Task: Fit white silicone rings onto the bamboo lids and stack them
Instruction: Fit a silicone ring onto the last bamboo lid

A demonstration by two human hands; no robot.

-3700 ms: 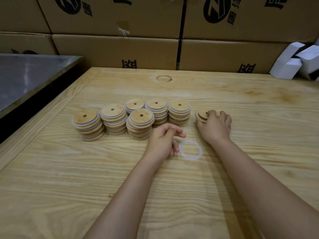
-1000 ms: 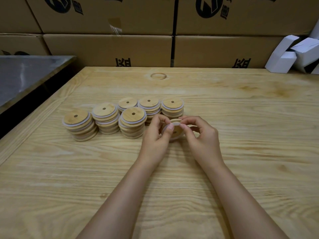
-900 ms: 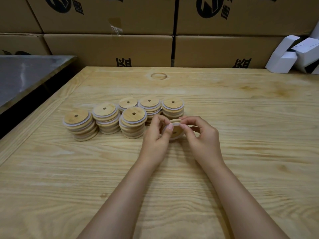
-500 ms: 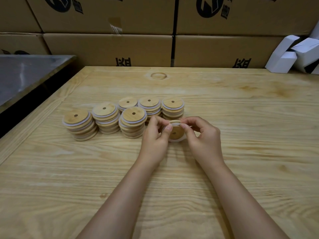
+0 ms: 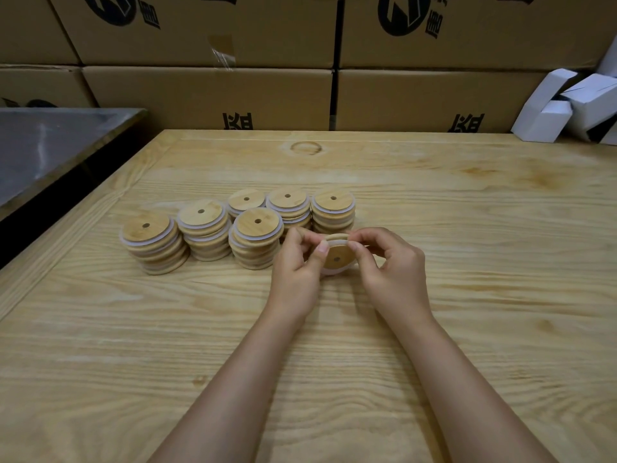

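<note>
Pinching a tilted bamboo lid between left hand and right hand, over the pale wooden tabletop.
White silicone ring at the lid's lower edge; six lid stacks just beyond and left of the left hand; cardboard boxes walled behind, white cartons far right, grey metal surface far left.

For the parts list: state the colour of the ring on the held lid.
White; the silicone ring shows along the lower edge of the bamboo lid, head view.
</note>
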